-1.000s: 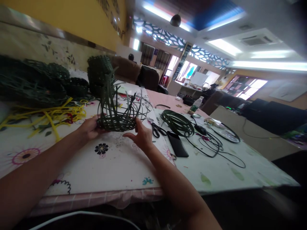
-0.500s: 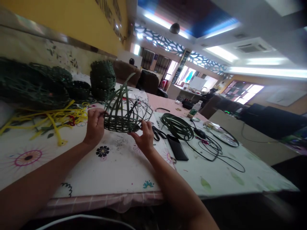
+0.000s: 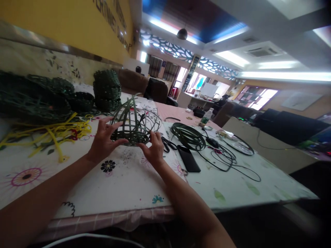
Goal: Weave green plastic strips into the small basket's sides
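Left fingers (image 3: 113,128) have spread around green openwork basketry (image 3: 133,137).

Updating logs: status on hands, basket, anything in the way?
Left hand, right hand at opposite sides of basket. Basket closely woven only low down. Scissors beside right hand, not blocking.

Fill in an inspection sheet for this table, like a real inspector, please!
Surface: flowered white cloth, pale green cloth beside it.
Work things: green woven basket, with long strips rising from it.
Clutter: coiled green strip, yellow strips, black scissors, black phone, plastic bottle.
Hands: left hand spread at the basket's left side, contact unclear; right hand holds its right side.
Cables: thin cord against a beige partition; dark loops on the green cloth may be cord or strip.
Surroundings: stacked green baskets, brown chair, yellow wall.
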A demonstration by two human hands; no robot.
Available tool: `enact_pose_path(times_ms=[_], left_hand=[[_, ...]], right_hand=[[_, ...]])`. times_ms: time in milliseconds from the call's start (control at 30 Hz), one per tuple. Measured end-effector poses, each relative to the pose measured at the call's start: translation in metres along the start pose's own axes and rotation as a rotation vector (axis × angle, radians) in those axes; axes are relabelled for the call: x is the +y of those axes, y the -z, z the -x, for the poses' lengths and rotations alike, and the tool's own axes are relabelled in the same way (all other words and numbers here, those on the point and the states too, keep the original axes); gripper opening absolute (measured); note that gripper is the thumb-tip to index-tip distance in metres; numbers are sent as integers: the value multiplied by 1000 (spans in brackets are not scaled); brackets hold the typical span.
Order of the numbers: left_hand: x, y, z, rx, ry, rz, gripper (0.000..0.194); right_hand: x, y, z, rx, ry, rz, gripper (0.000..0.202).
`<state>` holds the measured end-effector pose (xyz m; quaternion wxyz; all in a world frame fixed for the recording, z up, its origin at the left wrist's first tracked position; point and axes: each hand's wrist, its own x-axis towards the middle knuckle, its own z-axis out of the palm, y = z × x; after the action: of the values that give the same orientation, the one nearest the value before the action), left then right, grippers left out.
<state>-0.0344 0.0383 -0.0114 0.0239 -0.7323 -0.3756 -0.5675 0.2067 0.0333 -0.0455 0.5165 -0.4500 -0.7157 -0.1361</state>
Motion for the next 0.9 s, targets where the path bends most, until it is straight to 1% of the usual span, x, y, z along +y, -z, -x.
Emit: enact_pose_path(times_ms=[133,200,300,367,467,533,600,667,833,900], left_hand=[[1,0,0,-46,-77,-10,66],[2,0,0,-41,-110,-33,59],[3,-1,1,-25,-123,-85,47],[2,-1,1,-24,-133,-118,45],[0,-1,1,-5,-169,-157,44],[-1,-2,2,23,-201,-202,44],[-1,-3,2,22,-230,-241,45],[0,-4,3,-13,-242,-247,47],[-1,-1,2,-63,-208,-221,64],[-1,2,0,-99,-230,-230,61]], right_hand=[[-1,0,-1,9,-3,12,56],[-1,1,-1,11,-19,17,54],[-3,1,-2,20,-44,25,51],[-5,1,-2,35,-46,31,51],[-7,2,-4,79,-10,34,53],[-7,2,-5,87,19,15,55],[-6,2,-6,65,32,-1,56],[-5,2,-6,47,37,4,56],[-6,3,-4,48,79,22,53],[-7,4,-4,37,97,37,54]])
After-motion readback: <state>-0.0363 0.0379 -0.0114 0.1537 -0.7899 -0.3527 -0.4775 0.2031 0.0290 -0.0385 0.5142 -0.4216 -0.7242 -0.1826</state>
